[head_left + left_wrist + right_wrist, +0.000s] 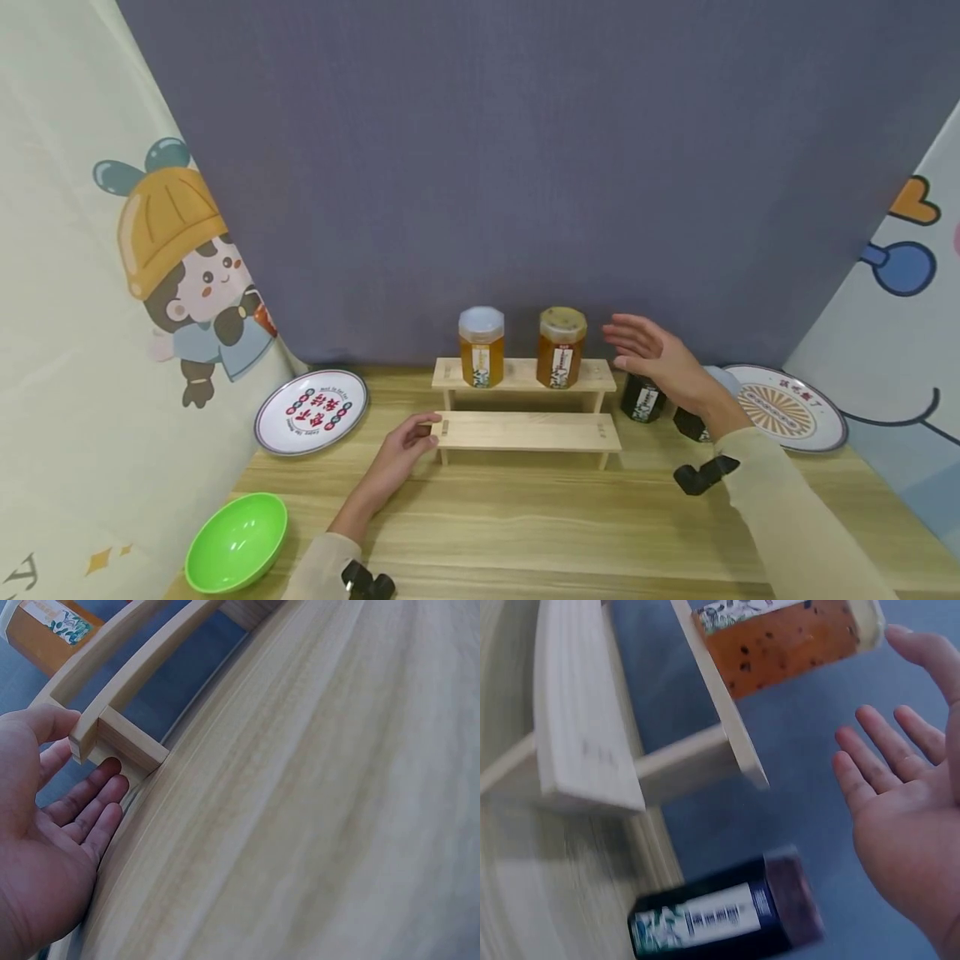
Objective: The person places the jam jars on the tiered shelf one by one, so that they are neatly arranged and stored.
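My left hand (403,454) holds the left end of the lower step of a two-step wooden stand (525,432), thumb at the front edge and the other fingers loosely extended below. On the upper step stand a honey jar with a white lid (482,354) and, to its right, a darker amber jar with a yellowish lid (561,350). My right hand (667,362) is raised just right of that amber jar, fingers spread and holding nothing. Below it a dark jar (712,919) stands on the table beside the stand. Another dark jar (690,423) is partly hidden by the right forearm.
A white plate with red lettering (311,412) leans at the left back. Another patterned plate (787,408) is at the right back. A green bowl (238,542) sits at the front left of the wooden table (525,525). A grey-blue panel (525,167) rises behind the stand.
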`<action>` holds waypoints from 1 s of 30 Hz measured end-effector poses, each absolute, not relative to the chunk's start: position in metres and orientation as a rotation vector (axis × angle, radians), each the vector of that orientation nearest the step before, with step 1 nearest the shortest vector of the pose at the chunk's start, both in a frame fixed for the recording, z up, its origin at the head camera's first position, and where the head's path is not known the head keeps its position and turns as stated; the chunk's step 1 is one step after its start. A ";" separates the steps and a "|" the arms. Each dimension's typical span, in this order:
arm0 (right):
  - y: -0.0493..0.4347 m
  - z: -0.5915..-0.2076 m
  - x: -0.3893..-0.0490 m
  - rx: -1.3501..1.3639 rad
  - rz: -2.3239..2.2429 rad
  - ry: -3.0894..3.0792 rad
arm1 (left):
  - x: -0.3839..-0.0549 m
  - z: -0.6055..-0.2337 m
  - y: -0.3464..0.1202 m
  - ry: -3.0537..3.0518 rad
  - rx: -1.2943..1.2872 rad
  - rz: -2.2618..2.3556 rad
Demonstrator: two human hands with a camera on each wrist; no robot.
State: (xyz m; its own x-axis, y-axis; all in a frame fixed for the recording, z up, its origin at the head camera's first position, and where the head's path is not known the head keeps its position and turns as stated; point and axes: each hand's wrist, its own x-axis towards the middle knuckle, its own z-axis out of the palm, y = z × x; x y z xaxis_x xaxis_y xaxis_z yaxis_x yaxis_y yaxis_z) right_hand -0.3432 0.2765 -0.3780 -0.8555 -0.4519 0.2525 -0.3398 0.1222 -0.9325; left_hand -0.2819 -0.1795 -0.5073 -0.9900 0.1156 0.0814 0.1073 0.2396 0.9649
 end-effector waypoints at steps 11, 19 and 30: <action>0.337 -0.387 -0.320 -0.747 -1.845 2.430 | -0.282 -0.507 -0.179 2.466 0.215 1.933; 0.374 -0.391 -0.305 -0.672 -1.764 2.589 | -0.282 -0.508 -0.179 2.463 0.215 1.925; 0.413 -0.408 -0.305 -0.545 -1.922 2.538 | -0.281 -0.507 -0.179 2.474 0.220 1.924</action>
State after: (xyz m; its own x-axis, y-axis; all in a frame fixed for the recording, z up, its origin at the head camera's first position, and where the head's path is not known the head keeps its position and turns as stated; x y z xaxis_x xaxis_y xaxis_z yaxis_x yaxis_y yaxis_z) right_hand -0.3054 0.4128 -0.4079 -0.9393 -0.2120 0.2697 -0.3170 0.2361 -0.9186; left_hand -0.2813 -0.1791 -0.5068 -0.9902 0.1102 0.0861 0.1106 0.2403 0.9644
